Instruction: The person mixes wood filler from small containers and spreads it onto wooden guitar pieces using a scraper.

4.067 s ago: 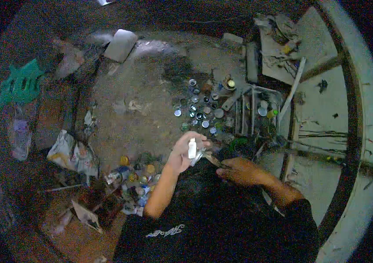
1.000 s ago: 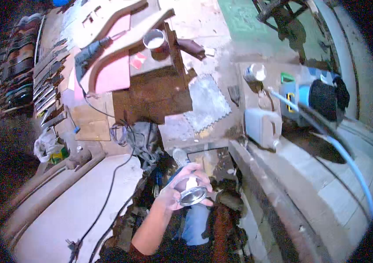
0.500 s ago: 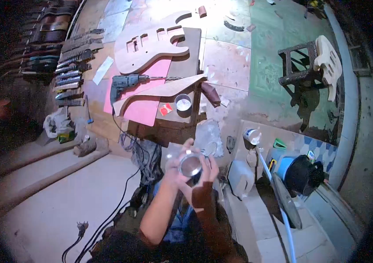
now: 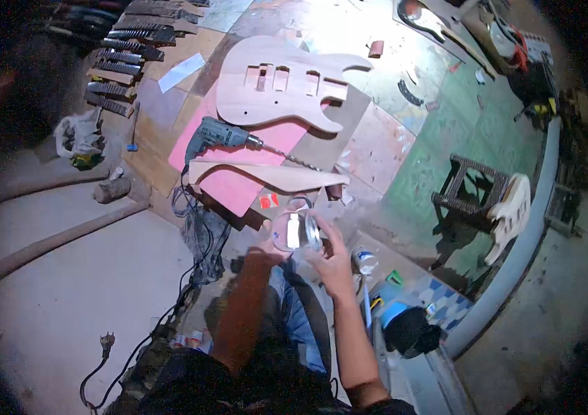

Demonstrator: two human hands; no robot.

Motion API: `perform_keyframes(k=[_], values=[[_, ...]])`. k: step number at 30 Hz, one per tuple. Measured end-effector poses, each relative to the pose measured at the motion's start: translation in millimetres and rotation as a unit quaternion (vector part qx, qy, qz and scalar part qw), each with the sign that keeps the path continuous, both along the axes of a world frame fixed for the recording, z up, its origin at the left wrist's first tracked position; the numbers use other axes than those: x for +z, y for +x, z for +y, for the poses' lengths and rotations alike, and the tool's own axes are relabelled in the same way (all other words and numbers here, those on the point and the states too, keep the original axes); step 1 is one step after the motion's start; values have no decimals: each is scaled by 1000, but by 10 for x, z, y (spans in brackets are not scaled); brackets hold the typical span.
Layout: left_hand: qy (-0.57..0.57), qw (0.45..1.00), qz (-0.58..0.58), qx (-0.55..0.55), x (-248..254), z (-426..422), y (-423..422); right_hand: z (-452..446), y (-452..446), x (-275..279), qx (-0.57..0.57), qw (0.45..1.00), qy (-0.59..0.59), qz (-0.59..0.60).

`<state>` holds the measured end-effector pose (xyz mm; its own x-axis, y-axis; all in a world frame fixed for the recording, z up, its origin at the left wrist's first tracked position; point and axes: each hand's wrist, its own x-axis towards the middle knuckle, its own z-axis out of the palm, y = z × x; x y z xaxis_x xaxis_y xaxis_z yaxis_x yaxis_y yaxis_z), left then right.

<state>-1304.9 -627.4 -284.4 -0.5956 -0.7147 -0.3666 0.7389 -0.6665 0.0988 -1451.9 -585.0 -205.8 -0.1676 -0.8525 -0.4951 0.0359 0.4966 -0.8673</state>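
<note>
A shiny round can (image 4: 286,232) with a bright metallic rim (image 4: 313,232) is held between both hands, tilted on its side. My left hand (image 4: 270,250) grips the body from the left. The fingers of my right hand (image 4: 331,247) curl around the rim on the right. Whether the rim belongs to a separate lid, I cannot tell. Just beyond the hands lie a red packet (image 4: 268,200) and a dark-rimmed round tin (image 4: 299,203), partly hidden by the can. A curved wooden piece (image 4: 273,176) lies farther back.
A wooden guitar body (image 4: 239,90) and a corded drill (image 4: 221,136) rest over a pink sheet (image 4: 228,192). Guitar necks (image 4: 124,62) line the left. On the right, a pale guitar body (image 4: 513,214) leans on a stool (image 4: 470,183). A cable (image 4: 149,339) runs along my left.
My view has swung, shifting the surroundings. The can has turned from showing its round end to showing its side, and my right hand has moved to the rim.
</note>
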Motion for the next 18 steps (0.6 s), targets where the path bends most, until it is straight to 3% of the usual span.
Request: perform_keyframes(k=[1,3,5,9,13,15,17,18], values=[[12,1000,-14,7,-46,-91,9,-125,-54,-31,-26,987,70,-143],[26,999,-25,28,-153,-289,49,-396,-110,-99,0,992,40,-118],[15,999,-13,26,-183,-505,117,-568,-206,-189,-49,949,105,-292],[16,998,-44,42,-54,-806,303,-1015,-305,-176,-94,933,152,-314],[40,984,-75,156,-168,-686,541,-1443,-419,-476,-50,964,166,-204],[81,974,-83,194,-216,-574,590,-1563,-599,-1073,17,972,176,-152],[125,960,-93,231,-293,-462,626,-1670,-748,-1624,163,969,173,68],[128,954,-84,257,-333,-384,622,-1653,-788,-1888,175,966,178,66]])
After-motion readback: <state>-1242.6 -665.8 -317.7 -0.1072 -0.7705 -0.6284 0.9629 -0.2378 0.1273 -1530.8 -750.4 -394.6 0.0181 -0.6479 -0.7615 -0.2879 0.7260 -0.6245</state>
